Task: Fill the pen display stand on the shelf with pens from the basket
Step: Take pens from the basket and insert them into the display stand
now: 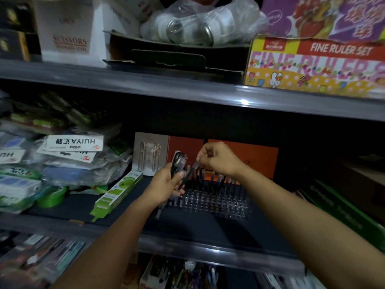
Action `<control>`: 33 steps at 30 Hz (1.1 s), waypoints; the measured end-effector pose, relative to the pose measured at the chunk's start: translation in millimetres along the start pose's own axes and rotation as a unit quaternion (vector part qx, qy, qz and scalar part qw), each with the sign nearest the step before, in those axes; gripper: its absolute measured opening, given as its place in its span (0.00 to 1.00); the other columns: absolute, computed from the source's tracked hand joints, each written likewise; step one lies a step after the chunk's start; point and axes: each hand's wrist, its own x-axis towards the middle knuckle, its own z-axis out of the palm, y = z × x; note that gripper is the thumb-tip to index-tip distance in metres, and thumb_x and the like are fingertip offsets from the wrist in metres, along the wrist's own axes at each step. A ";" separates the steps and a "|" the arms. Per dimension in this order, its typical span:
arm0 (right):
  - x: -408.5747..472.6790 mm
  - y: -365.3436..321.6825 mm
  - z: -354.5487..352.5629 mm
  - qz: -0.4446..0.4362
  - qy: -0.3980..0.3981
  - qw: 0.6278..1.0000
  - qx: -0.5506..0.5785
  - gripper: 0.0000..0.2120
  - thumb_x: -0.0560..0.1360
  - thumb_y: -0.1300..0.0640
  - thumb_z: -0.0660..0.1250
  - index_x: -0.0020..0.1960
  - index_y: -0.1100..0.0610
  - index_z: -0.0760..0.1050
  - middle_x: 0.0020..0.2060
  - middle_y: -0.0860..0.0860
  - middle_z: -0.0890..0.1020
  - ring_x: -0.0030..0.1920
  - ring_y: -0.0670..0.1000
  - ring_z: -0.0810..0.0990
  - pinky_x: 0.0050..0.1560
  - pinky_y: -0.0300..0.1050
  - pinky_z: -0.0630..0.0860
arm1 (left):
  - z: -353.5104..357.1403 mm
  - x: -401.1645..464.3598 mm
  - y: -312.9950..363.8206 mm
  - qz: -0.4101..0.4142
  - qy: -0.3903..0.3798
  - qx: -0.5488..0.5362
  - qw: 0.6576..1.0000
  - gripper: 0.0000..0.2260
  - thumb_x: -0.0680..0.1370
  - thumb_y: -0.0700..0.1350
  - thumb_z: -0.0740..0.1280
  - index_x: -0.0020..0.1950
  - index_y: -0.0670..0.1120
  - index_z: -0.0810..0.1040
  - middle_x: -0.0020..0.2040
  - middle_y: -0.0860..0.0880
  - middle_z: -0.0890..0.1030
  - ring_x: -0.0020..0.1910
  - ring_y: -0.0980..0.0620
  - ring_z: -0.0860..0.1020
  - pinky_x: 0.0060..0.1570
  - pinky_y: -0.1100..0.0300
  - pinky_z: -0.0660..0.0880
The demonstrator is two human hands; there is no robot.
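A bundle of dark plastic pens (178,163) is being gripped upright in the left hand (166,185) as a ready supply. One dark pen (188,174) is being pinched at its top by the right hand (218,158), seemingly for drawing it out and slotting it into the clear plastic multi-slot pen display stand (210,200) on the dark shelf (208,228) just below. The basket is not being shown.

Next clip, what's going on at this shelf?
A person is stocking a clear pen stand on the dark middle shelf. The left hand grips a bundle of dark pens, while the right hand pinches the top end of one pen, which slants down toward the bundle, above the stand's left side. A few pens already stand in the back rows; the front rows look empty. The basket is out of view.
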 end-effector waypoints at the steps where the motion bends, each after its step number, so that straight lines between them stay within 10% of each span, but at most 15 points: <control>1: 1.8 1.8 -1.6 0.000 0.009 1.000 0.005 0.03 0.75 0.62 0.68 0.42 0.61 0.79 0.35 0.53 0.80 0.36 0.49 0.77 0.38 0.48 0.75 | -2.2 0.5 -2.3 0.004 0.007 0.013 1.000 0.03 0.81 0.44 0.59 0.54 0.47 0.69 0.38 0.48 0.79 0.37 0.47 0.83 0.35 0.57 0.79; 9: 10.6 8.6 -11.4 -0.004 0.086 0.995 -0.058 0.06 0.75 0.64 0.64 0.44 0.60 0.80 0.37 0.55 0.84 0.29 0.42 0.74 0.27 0.30 0.68 | -12.2 2.1 -17.4 0.013 0.006 0.018 1.000 0.05 0.81 0.43 0.59 0.50 0.52 0.70 0.41 0.44 0.80 0.42 0.46 0.82 0.42 0.54 0.80; 14: 12.9 18.0 5.7 -0.048 0.065 0.988 -0.133 0.05 0.76 0.63 0.63 0.44 0.60 0.78 0.37 0.57 0.82 0.37 0.56 0.80 0.39 0.54 0.79 | -10.5 5.4 -24.9 0.007 -0.002 0.016 1.000 0.05 0.81 0.42 0.60 0.48 0.52 0.72 0.39 0.44 0.81 0.38 0.48 0.82 0.40 0.55 0.79; 33: 28.1 23.6 39.2 -0.060 -0.021 0.981 -0.185 0.03 0.77 0.63 0.64 0.46 0.62 0.76 0.37 0.57 0.81 0.38 0.57 0.80 0.38 0.51 0.76 | -17.2 13.4 -51.4 0.022 0.009 0.023 0.999 0.05 0.80 0.41 0.61 0.48 0.51 0.72 0.35 0.46 0.80 0.27 0.54 0.79 0.29 0.60 0.74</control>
